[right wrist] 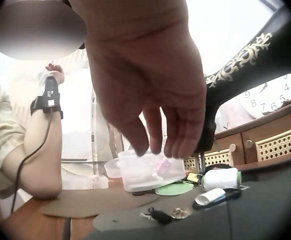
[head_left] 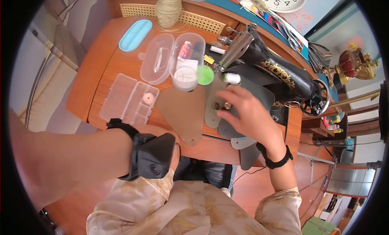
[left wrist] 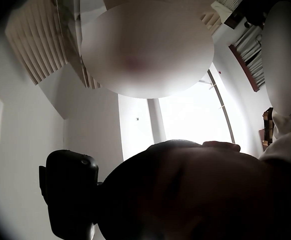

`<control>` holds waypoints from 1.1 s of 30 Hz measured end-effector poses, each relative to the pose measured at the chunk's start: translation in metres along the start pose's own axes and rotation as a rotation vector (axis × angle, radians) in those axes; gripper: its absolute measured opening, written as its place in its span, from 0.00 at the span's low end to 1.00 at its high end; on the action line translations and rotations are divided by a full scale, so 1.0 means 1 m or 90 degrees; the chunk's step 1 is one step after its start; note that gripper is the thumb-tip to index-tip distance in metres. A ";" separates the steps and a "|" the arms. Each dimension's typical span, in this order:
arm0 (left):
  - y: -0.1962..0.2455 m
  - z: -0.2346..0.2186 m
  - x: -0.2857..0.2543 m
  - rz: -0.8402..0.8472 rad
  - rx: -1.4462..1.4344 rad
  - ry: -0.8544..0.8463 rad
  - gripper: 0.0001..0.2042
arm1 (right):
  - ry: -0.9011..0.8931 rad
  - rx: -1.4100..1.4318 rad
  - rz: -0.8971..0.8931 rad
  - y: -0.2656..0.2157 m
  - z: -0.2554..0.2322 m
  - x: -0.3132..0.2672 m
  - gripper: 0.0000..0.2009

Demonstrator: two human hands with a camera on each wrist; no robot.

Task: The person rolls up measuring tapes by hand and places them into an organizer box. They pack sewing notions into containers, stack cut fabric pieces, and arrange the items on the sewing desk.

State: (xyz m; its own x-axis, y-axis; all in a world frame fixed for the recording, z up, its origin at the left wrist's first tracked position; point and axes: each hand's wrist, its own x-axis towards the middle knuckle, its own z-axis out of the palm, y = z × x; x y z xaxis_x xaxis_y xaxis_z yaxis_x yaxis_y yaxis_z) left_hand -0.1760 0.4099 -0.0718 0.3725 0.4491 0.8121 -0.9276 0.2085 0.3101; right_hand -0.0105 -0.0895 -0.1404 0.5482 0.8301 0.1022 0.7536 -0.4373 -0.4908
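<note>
Over the sewing table my right hand (head_left: 247, 113) hovers with bent, spread fingers and nothing between them. Beneath it, a small black piece (right wrist: 159, 215) and a shiny metal piece (right wrist: 180, 213) lie on the grey-green flat templates (head_left: 211, 117). A white thread spool (head_left: 231, 78) lies just beyond the fingers, by the black sewing machine (head_left: 279, 69). My left forearm stands upright, its elbow by the brown template (head_left: 184, 109); the raised left hand (right wrist: 57, 75) shows small in the right wrist view, its fingers loosely curled.
An open clear plastic box (head_left: 188, 83) with pink and white items stands left of the machine, beside a green disc (head_left: 206, 75). Nearer left lies an open compartment box (head_left: 129, 99). A blue oval case (head_left: 135, 35) and a twine cone (head_left: 168, 10) stand farther back.
</note>
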 end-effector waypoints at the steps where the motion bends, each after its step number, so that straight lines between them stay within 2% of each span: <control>1: 0.059 -0.108 0.023 0.000 0.008 -0.005 0.08 | 0.006 -0.013 -0.027 0.005 0.009 -0.006 0.16; 3: 0.030 -0.012 0.017 0.001 0.030 -0.018 0.08 | -0.016 -0.039 -0.043 0.007 0.016 -0.011 0.17; 4: -0.013 0.072 0.010 0.002 0.040 -0.025 0.08 | -0.013 -0.030 -0.054 0.010 0.017 -0.011 0.17; 5: -0.021 0.093 0.012 0.002 0.048 -0.032 0.08 | -0.031 -0.001 -0.041 0.015 0.019 -0.012 0.17; 10: -0.061 0.171 0.015 0.000 0.052 -0.065 0.09 | -0.010 0.017 -0.063 0.018 0.019 -0.011 0.11; 12: -0.073 0.194 0.017 -0.004 0.044 -0.082 0.09 | 0.020 0.020 -0.065 0.016 0.021 -0.011 0.04; 16: -0.095 0.232 0.021 -0.029 0.019 -0.129 0.09 | 0.040 0.008 -0.036 0.023 0.019 -0.013 0.03; 18: -0.101 0.254 0.022 -0.051 0.013 -0.155 0.09 | 0.009 0.018 -0.040 0.031 0.022 -0.012 0.07; 19: -0.142 0.269 0.013 0.103 0.165 -0.212 0.12 | 0.019 0.027 -0.038 0.032 0.019 -0.013 0.07; 21: -0.172 0.298 0.010 -0.163 0.367 -0.012 0.12 | 0.000 0.150 -0.016 0.029 0.002 -0.011 0.08; 23: -0.177 0.309 -0.005 -0.327 0.475 -0.248 0.08 | 0.058 0.192 -0.053 0.022 -0.019 -0.009 0.07; 24: -0.180 0.305 -0.022 -0.318 0.694 -0.337 0.17 | 0.110 0.227 -0.086 0.019 -0.030 -0.007 0.07; 25: -0.195 0.287 -0.030 -0.319 0.661 -0.411 0.24 | 0.179 0.264 -0.133 0.015 -0.040 -0.002 0.07; 26: -0.199 0.280 -0.041 -0.390 0.623 -0.468 0.23 | 0.249 0.301 -0.178 0.011 -0.048 0.003 0.06; 28: -0.195 0.276 -0.066 -0.608 0.508 -0.371 0.30 | 0.282 0.326 -0.177 -0.005 -0.068 0.012 0.06; 29: -0.189 0.282 -0.070 -0.607 0.513 -0.381 0.30 | 0.300 0.345 -0.179 -0.010 -0.073 0.017 0.05; 31: -0.181 0.290 -0.071 -0.809 0.235 -0.263 0.29 | 0.334 0.290 -0.223 -0.010 -0.073 0.031 0.05; 33: -0.176 0.279 -0.067 -0.812 0.239 -0.243 0.29 | 0.374 0.243 -0.263 -0.014 -0.069 0.043 0.05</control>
State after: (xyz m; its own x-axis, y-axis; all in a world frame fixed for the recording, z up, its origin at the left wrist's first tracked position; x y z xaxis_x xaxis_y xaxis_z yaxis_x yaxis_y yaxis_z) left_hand -0.0457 0.1004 -0.0426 0.9865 -0.1498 -0.0656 0.0693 0.0197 0.9974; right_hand 0.0274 -0.0716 -0.0691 0.4338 0.5347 0.7252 0.8192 0.1009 -0.5645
